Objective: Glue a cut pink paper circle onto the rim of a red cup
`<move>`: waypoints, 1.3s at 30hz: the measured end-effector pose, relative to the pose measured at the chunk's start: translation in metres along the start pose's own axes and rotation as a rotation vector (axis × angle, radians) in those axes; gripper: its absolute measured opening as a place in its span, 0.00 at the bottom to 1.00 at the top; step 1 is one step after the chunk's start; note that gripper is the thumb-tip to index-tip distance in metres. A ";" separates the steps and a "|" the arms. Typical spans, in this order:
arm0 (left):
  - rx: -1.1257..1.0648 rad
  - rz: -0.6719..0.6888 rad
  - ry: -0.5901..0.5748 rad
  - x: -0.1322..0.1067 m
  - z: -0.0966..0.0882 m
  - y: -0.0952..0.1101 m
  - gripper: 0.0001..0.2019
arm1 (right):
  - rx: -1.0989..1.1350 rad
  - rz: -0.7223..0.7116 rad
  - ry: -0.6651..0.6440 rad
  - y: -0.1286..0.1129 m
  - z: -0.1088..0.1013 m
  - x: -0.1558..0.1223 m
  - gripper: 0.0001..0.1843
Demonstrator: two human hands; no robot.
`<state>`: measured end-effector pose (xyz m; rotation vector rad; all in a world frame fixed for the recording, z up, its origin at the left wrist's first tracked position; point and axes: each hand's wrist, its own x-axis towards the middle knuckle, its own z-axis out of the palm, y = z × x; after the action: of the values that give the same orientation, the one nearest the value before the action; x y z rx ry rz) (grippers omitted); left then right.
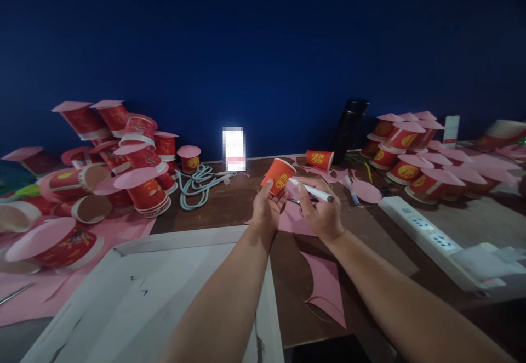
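Note:
Near the middle of the table, my left hand [267, 209] is closed around a red paper cup [276, 176] with yellow characters on its side. The cup is tilted, its white rim toward the upper right. In my right hand [322, 212] is a white marker [315, 192], gripped between thumb and fingers. The marker's left end lies close to the cup's side; whether it touches I cannot tell. Beneath my hands lies pink paper [293, 217], with a dark metal tool partly hidden behind my right hand. Another red paper cup [319, 159] rests on its side just beyond.
Red cups topped with pink discs pile up at left [139, 182] and right [405, 138]. A coiled pale blue cable [195, 190], a black bottle [349, 130], a power strip [427, 237], a white tray [123, 297] and pink paper scraps [326, 286] surround the work spot.

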<state>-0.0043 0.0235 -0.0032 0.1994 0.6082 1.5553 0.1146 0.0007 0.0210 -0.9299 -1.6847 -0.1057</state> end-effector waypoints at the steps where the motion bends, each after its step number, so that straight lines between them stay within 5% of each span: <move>1: 0.003 -0.004 0.002 -0.001 0.001 0.000 0.13 | -0.003 0.001 0.003 0.000 0.000 0.000 0.08; 39: 0.045 0.003 -0.048 -0.003 0.003 -0.003 0.09 | -0.054 -0.035 0.019 0.008 0.004 -0.001 0.09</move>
<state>0.0003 0.0211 -0.0016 0.2708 0.6060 1.5361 0.1164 0.0071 0.0157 -0.9371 -1.6886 -0.1842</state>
